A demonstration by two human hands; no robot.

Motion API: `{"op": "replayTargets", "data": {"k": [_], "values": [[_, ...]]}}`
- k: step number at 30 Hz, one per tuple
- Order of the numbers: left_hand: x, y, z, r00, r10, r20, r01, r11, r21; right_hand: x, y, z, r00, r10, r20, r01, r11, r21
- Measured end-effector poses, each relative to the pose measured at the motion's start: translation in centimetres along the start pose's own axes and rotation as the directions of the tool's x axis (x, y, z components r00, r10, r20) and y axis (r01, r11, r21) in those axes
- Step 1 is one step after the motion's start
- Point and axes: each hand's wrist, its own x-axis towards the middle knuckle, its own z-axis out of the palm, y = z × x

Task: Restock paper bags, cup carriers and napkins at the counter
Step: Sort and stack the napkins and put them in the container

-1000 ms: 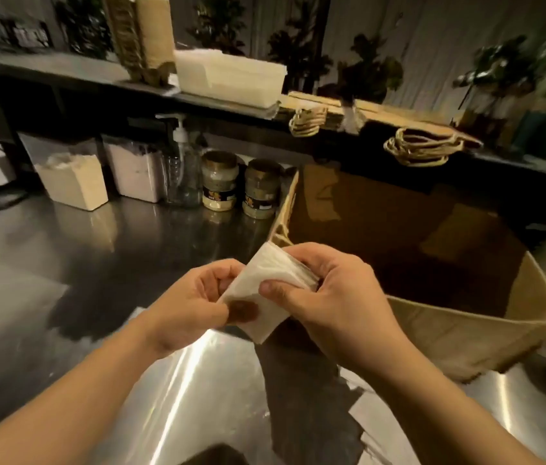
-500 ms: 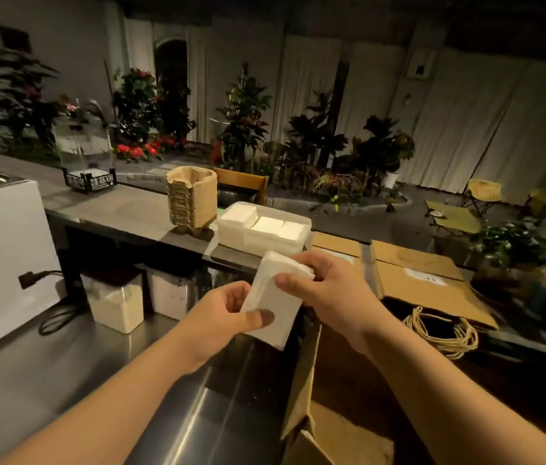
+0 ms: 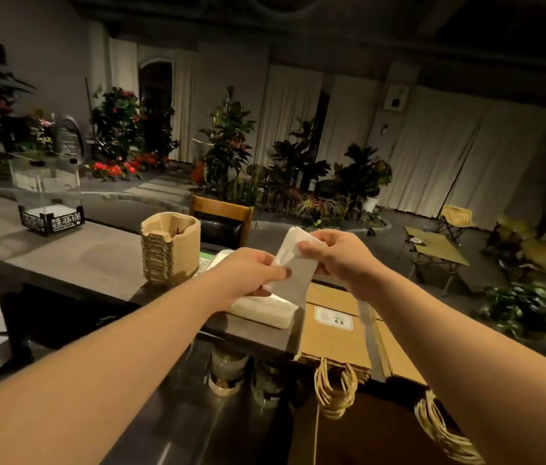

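- Since half a second ago: both hands and the napkin stack (image 3: pixel 293 263) have gone up and forward, now over the white napkin tray (image 3: pixel 265 310) on the upper worktop (image 3: pixel 74 260).
- Left hand (image 3: pixel 251 273): grip pinches the stack's lower left edge, thumb on top.
- Right hand (image 3: pixel 338 256): grip pinches the stack's upper right corner.
- Count: 1 napkin stack held, 1 tray under it.
- 1 stack of cup carriers (image 3: pixel 169 246), upright, left of the tray.
- 2 piles of paper bags (image 3: pixel 335 333) lying flat right of the tray, 2 bunches of handles hanging off the edge.
- 2 jars (image 3: pixel 228 370) on the lower worktop below.
- 1 clear display box (image 3: pixel 47 193) far left.
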Motion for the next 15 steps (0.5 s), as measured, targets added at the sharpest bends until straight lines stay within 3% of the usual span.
{"op": "replayTargets", "data": {"k": [7,15], "values": [[8.5,-1.0,0.0,0.992,-0.123,-0.026,0.125,0.985,0.118,8.4,3.8,0.6,0.997,0.061,-0.055,-0.07,0.981,-0.181],[12.6,-3.4,1.0,0.977,-0.212,0.03,0.181,0.892,0.415,12.2,7.9,1.0,0.979,0.193,0.063,-0.154,0.908,-0.39]]}}
